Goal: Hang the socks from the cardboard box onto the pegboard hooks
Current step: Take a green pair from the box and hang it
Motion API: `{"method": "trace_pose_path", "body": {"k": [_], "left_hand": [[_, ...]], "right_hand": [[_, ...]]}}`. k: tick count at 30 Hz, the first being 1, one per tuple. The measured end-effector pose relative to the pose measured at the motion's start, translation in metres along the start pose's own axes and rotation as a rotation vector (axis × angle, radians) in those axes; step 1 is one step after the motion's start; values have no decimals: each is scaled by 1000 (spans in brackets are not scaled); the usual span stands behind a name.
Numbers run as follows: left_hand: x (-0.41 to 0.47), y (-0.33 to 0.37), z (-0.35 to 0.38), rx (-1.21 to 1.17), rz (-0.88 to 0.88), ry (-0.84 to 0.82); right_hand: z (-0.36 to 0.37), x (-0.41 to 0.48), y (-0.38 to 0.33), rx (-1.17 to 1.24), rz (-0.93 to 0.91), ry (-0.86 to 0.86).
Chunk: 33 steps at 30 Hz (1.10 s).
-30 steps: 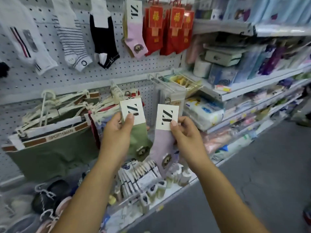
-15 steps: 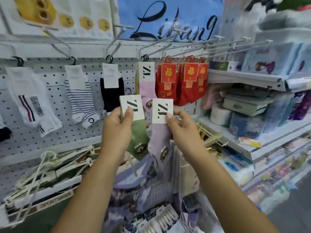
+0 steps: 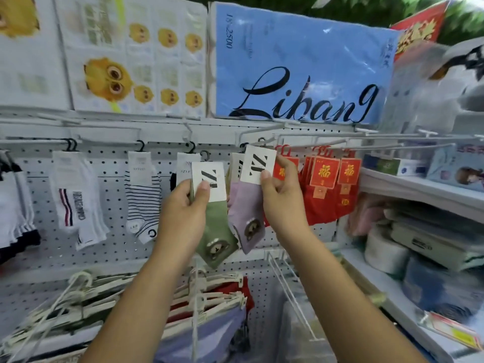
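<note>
My left hand (image 3: 183, 213) grips a green sock (image 3: 216, 237) by its white card label, held in front of the white pegboard (image 3: 110, 195). My right hand (image 3: 284, 200) pinches the card of a lilac sock (image 3: 247, 213), lifted close to a long white hook (image 3: 264, 131) where a pink sock with the same label hangs just behind. Both socks carry a small bear patch. The cardboard box is out of view.
White, striped and black socks (image 3: 142, 203) hang on hooks to the left, red socks (image 3: 324, 189) to the right. Several empty wire hooks jut out at upper right. Hangers with garments (image 3: 209, 305) sit below. Shelves with packaged goods (image 3: 424, 244) fill the right side.
My view has tilted upward along the pegboard. Both hands rose with their socks; the right hand lifted the lilac sock higher, up near the hook holding the pink sock.
</note>
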<state>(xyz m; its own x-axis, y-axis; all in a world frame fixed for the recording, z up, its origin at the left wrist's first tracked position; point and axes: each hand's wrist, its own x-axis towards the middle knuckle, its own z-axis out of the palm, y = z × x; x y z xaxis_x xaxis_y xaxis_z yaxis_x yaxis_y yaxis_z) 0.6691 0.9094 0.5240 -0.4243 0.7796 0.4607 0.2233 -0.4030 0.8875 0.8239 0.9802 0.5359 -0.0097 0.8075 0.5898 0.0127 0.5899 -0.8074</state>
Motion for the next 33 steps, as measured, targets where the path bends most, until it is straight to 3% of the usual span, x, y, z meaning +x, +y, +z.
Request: {"method": "trace_pose_path", "body": {"k": [11,21,28,33], "left_hand": [[3,-3,9,-47,-3,28],[4,-12,13,-71,35,-2],[7,-22,21,-26,-10,-49],[1,-11,37,19,1,-132]], "right_hand": [[-1,22,23,-42,-17,-136],[-1,32,24,-33,64,-144],[-13,8,21,-90,-6,8],[-20,-11,10,-31,-61,-152]]}}
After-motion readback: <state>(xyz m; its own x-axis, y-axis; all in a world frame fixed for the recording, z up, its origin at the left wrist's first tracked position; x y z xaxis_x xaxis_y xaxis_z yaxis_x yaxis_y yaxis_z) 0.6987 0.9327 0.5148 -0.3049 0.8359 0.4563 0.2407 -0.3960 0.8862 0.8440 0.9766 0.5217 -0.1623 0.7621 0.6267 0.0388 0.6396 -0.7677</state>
